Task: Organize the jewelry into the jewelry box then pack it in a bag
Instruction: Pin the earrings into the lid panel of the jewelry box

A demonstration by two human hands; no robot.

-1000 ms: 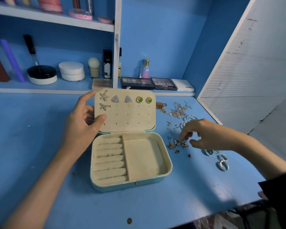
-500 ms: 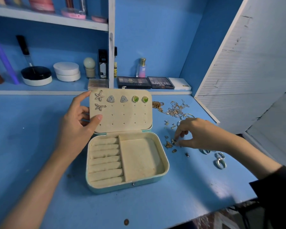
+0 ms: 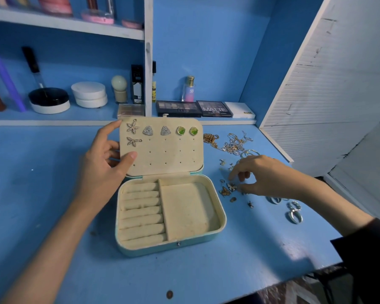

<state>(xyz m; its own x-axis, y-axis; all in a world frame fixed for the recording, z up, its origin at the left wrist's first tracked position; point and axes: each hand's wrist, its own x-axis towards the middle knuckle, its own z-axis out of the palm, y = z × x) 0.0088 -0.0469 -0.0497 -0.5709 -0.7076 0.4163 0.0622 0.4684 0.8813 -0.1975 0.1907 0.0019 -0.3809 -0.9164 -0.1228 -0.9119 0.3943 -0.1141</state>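
Evidently mid-earrings, the left hand (image 3: 103,163) pinches the jewelry box lid (image 3: 162,154) upright while the right hand (image 3: 266,176) half-curls over loose earrings (image 3: 228,189) at 3 o'clock, grasp unclear, needing a fine pinch.

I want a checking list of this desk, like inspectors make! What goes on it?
Surface: blue desk.
Job's things: jewelry box open, six earrings pinned in its lid, ring rolls empty; gold chains, small earrings, silver rings loose to its right; no bag seen.
Clutter: small brown disc near the front edge.
Hands: left hand grips the lid; right hand reaches onto the small earrings, grip unclear.
Cables: nothing seen.
Surroundings: shelves with eyeshadow palettes, perfume bottle; white slatted panel at right.
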